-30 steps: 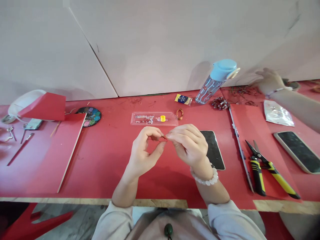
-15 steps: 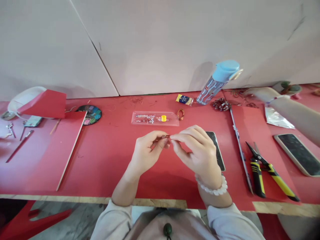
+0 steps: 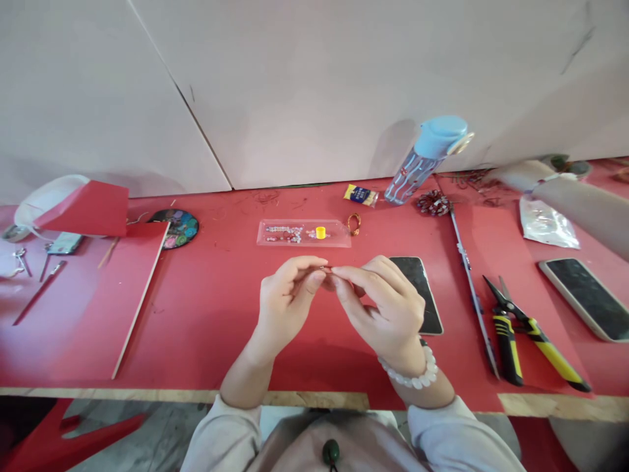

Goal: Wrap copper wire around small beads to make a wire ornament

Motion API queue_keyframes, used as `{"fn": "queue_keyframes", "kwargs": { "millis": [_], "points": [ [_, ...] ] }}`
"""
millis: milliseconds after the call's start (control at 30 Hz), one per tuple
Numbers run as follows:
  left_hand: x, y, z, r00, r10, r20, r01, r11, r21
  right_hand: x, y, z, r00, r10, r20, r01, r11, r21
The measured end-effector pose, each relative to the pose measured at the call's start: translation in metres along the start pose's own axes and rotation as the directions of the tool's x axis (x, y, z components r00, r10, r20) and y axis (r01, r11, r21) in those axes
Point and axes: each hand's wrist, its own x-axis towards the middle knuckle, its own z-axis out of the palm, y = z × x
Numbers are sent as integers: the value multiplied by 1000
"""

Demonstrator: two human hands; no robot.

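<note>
Both of my hands meet over the middle of the red table (image 3: 221,314), fingertips nearly touching. Between them is a small dark red piece (image 3: 327,268), too small to make out well. My left hand (image 3: 287,298) pinches its left end with thumb and forefinger. The fingers of my right hand (image 3: 381,301) are closed on its right end; a white bead bracelet circles that wrist. Just beyond my hands lies a clear tray (image 3: 304,242) with small beads and a yellow cap (image 3: 321,233). A braided ring (image 3: 354,224) rests at the tray's right end.
A phone (image 3: 425,295) lies beside my right hand. Farther right are black-and-yellow pliers (image 3: 521,328), another phone (image 3: 584,295) and a blue-lidded bottle (image 3: 425,157). Another person's arm (image 3: 565,196) reaches in from the right. A red board (image 3: 122,288) lies at left.
My right hand has shifted slightly left and turned, uncovering more of the phone beside it. The fingertips of both hands are closer together. The other person's arm has moved slightly.
</note>
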Motion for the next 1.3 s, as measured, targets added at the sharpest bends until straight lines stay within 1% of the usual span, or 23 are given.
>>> {"fn": "queue_keyframes", "kwargs": {
  "millis": [133, 300, 500, 567, 633, 667, 700, 733, 767, 833, 900, 933, 967, 1000, 1033, 1067, 1100, 1133, 1167, 1200, 1233, 1267, 1300],
  "points": [
    [1, 2, 1, 998, 55, 3, -55, 991, 121, -1, 0, 2, 1000, 4, 19, -3, 1000, -15],
    [0, 4, 4, 985, 161, -54, -145, 964, 224, -3, -2, -1, 999, 25, 43, -23, 999, -37],
    [-3, 3, 7, 964, 251, -92, -219, 939, 264, -5, -8, 2, 999, 37, 37, -36, 999, -37],
    [-3, 2, 7, 966, 244, -86, -215, 943, 254, -4, -9, 3, 994, 99, 45, -101, 994, 41],
    [-3, 1, 6, 972, 226, -64, -205, 949, 241, -1, -7, 2, 965, 236, 113, -254, 947, 197],
    [-3, 0, 5, 975, 219, -47, -202, 950, 238, 1, -5, 1, 929, 321, 183, -363, 883, 296],
    [-2, 0, 4, 976, 214, -31, -201, 950, 240, 3, -1, 0, 874, 400, 277, -483, 783, 393],
    [-2, 0, 3, 977, 213, -16, -203, 947, 247, 4, 3, -1, 802, 454, 389, -597, 645, 477],
    [-2, 0, 2, 976, 217, -3, -209, 944, 255, 5, 9, 0, 732, 467, 495, -681, 484, 550],
    [-1, 0, -1, 973, 229, 17, -226, 940, 256, 5, 20, 5, 629, 389, 673, -769, 183, 612],
    [-1, 0, -4, 970, 240, 28, -240, 946, 216, 5, 29, 13, 530, 218, 820, -829, -71, 555],
    [-1, 1, -5, 971, 237, 31, -238, 953, 185, 4, 31, 18, 502, 124, 856, -843, -150, 516],
    [-1, 1, -6, 973, 227, 31, -229, 961, 153, 4, 32, 21, 494, 65, 867, -847, -190, 497],
    [-1, 0, -7, 977, 211, 30, -213, 969, 124, 3, 32, 24, 508, 44, 860, -841, -192, 506],
    [-1, 0, -8, 981, 190, 29, -192, 976, 105, 3, 31, 25, 544, 72, 836, -823, -146, 549],
    [-2, 0, -9, 986, 165, 27, -167, 981, 98, 3, 29, 24, 602, 140, 786, -789, -45, 612],
    [-2, 0, -10, 990, 141, 26, -143, 984, 103, 3, 27, 21, 676, 231, 699, -733, 115, 671],
    [-2, 1, -10, 992, 119, 27, -122, 985, 122, 3, 24, 18, 761, 315, 566, -647, 326, 689],
    [-2, 1, -10, 994, 101, 28, -104, 983, 149, 3, 22, 14, 845, 354, 401, -535, 552, 640],
    [-2, 1, -10, 996, 89, 27, -92, 979, 183, 3, 20, 10, 914, 335, 230, -407, 746, 528],
    [-2, 1, -9, 996, 82, 28, -86, 972, 217, 3, 19, 7, 960, 262, 103, -281, 871, 402],
    [-2, 2, -9, 996, 82, 28, -86, 965, 248, 2, 18, 5, 985, 171, 26, -171, 942, 287],
    [-2, 2, -9, 996, 85, 27, -89, 957, 275, 2, 17, 3, 996, 85, -3, -82, 975, 205]
  ]
}}
